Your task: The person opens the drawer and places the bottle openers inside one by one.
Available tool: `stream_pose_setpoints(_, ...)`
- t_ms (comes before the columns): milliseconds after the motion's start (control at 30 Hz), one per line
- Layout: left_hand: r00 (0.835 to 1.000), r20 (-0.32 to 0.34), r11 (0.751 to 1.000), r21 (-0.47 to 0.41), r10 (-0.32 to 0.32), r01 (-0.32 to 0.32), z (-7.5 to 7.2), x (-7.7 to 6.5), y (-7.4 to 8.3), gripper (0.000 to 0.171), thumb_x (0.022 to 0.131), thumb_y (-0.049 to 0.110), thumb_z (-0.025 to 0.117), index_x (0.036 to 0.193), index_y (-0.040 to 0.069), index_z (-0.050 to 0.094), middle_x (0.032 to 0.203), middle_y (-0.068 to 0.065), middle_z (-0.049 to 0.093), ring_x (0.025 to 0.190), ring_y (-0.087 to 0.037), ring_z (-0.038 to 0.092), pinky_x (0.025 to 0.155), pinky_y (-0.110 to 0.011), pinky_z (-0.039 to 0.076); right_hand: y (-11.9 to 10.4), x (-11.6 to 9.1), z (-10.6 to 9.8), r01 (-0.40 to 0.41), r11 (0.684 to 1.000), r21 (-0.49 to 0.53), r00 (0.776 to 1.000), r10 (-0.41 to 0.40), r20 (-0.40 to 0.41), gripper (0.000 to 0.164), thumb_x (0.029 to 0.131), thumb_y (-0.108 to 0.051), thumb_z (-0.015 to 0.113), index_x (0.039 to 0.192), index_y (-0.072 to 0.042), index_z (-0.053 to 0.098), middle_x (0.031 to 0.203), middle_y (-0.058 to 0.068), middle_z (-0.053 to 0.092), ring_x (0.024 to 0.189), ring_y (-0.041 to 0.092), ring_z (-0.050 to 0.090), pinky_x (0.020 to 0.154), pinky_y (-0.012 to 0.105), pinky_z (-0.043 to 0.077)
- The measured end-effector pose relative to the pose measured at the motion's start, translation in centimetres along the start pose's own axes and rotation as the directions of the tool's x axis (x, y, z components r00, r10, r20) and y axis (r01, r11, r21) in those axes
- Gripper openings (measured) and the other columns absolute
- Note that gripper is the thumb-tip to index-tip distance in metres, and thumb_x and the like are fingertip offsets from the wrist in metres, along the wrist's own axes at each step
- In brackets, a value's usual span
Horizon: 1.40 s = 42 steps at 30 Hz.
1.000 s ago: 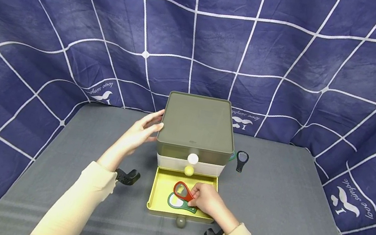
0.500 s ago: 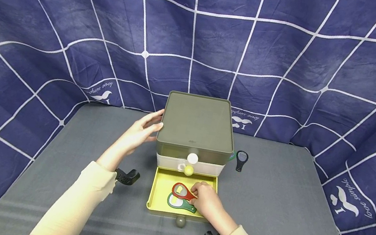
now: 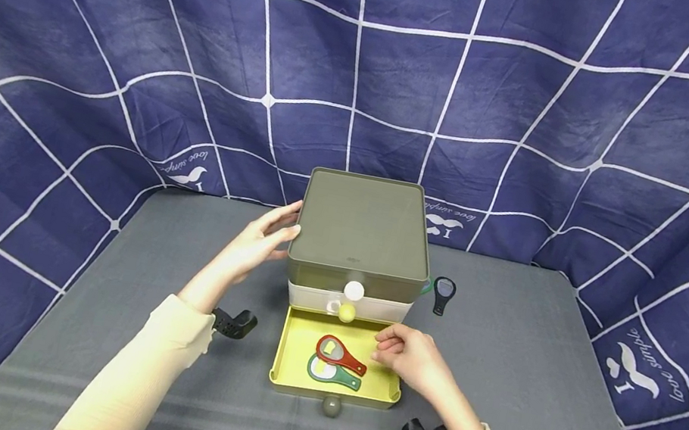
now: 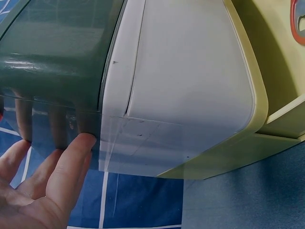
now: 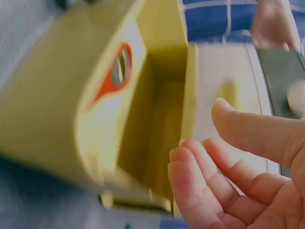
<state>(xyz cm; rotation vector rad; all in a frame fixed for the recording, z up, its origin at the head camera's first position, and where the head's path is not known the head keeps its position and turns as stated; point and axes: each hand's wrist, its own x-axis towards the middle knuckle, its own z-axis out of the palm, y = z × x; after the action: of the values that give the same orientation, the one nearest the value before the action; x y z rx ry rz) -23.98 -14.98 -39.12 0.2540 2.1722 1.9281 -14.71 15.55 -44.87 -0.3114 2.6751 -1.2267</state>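
A small drawer cabinet [image 3: 363, 226] has a dark olive top, a white middle tier and its yellow bottom drawer [image 3: 296, 341] pulled out. Inside that drawer lies a red magnifying glass [image 3: 352, 361], partly overlapping a green magnifying glass [image 3: 346, 379]. My right hand [image 3: 412, 358] hovers over the drawer's right side with loosely bent fingers and nothing between them; the right wrist view shows the thumb [image 5: 257, 136] apart from the fingertips. My left hand [image 3: 247, 248] touches the cabinet's left side, and in the left wrist view its fingers [image 4: 69, 171] reach the dark upper tier.
A black magnifying glass [image 3: 442, 295] lies on the grey tabletop [image 3: 511, 367] right of the cabinet. Beside it, a green rim [image 3: 426, 286] peeks out from behind the cabinet. Blue curtain [image 3: 402, 87] with white lines surrounds the table's back and sides.
My right hand has let go of the red magnifying glass, which now lies in the drawer, and has moved right and slightly up. The left hand stays at the cabinet's side.
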Motion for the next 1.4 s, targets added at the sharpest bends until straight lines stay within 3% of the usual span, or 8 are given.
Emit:
stream_pose_setpoints(300,1.000,0.002,1.000,0.007,-0.008,0.008,0.0,0.0,0.0,0.059,0.103,0.025,0.051,0.157,0.018,0.027,0.161,-0.015,0.027,0.145,-0.036,0.033,0.110,-0.061,0.038,3.6,1.4,-4.2,-0.165,0.977,0.135,0.975,0.182,-0.129,0.021,0.087,-0.011,0.073,0.102,0.003,0.068,0.089,0.014,0.074,0.073,0.015,0.069,0.067,0.032,0.059)
stream_pose_setpoints(500,1.000,0.002,1.000,0.010,-0.009,0.009,0.0,0.0,-0.1,0.059,0.103,0.024,0.051,0.157,0.018,0.027,0.161,-0.015,0.027,0.145,-0.036,0.032,0.110,-0.061,0.038,6.1,2.7,-5.4,-0.222,0.960,0.167,0.940,0.257,-0.224,0.026,0.089,-0.013,0.071,0.107,0.006,0.067,0.091,0.014,0.075,0.071,0.009,0.068,0.068,0.027,0.058)
stream_pose_setpoints(700,1.000,0.001,1.000,0.005,-0.007,0.007,0.0,-0.1,-0.1,0.059,0.103,0.022,0.050,0.157,0.017,0.027,0.161,-0.015,0.026,0.147,-0.035,0.030,0.110,-0.061,0.037,7.9,4.3,-5.6,-0.281,0.945,0.169,0.878,0.324,-0.353,0.027,0.091,-0.019,0.070,0.108,0.002,0.068,0.089,0.010,0.075,0.063,0.003,0.063,0.061,0.020,0.052)
stream_pose_setpoints(900,1.000,-0.002,1.000,0.005,-0.010,0.010,0.1,-0.1,0.0,0.059,0.103,0.024,0.050,0.157,0.018,0.027,0.162,-0.015,0.026,0.146,-0.036,0.032,0.110,-0.061,0.037,9.5,5.7,-4.8,-0.317,0.936,0.156,0.810,0.353,-0.469,0.027,0.091,-0.019,0.069,0.108,0.003,0.069,0.098,0.020,0.074,0.057,-0.005,0.054,0.057,0.017,0.046)
stream_pose_setpoints(1033,1.000,-0.004,1.000,0.003,-0.013,0.013,0.1,-0.2,0.0,0.059,0.103,0.024,0.051,0.157,0.018,0.028,0.161,-0.014,0.027,0.145,-0.036,0.033,0.110,-0.060,0.037,10.3,6.1,-4.2,-0.338,0.929,0.152,0.768,0.366,-0.526,0.027,0.091,-0.019,0.069,0.106,0.004,0.070,0.098,0.022,0.074,0.067,0.015,0.065,0.064,0.025,0.049)
stream_pose_setpoints(1167,1.000,-0.004,1.000,0.003,-0.017,0.017,0.1,-0.3,0.0,0.059,0.103,0.024,0.051,0.157,0.019,0.028,0.161,-0.014,0.028,0.145,-0.036,0.033,0.110,-0.060,0.038,10.8,6.2,-3.7,-0.357,0.921,0.153,0.744,0.380,-0.550,0.029,0.090,-0.019,0.069,0.106,0.005,0.069,0.100,0.023,0.073,0.092,0.037,0.067,0.078,0.041,0.050)
stream_pose_setpoints(1400,1.000,-0.005,1.000,0.010,-0.013,0.014,0.1,-0.3,0.2,0.059,0.103,0.025,0.051,0.157,0.019,0.028,0.161,-0.015,0.028,0.144,-0.036,0.034,0.110,-0.059,0.038,11.0,7.0,-3.0,-0.367,0.916,0.162,0.721,0.390,-0.573,0.031,0.089,-0.016,0.070,0.108,0.008,0.066,0.104,0.027,0.071,0.100,0.043,0.065,0.088,0.048,0.049)
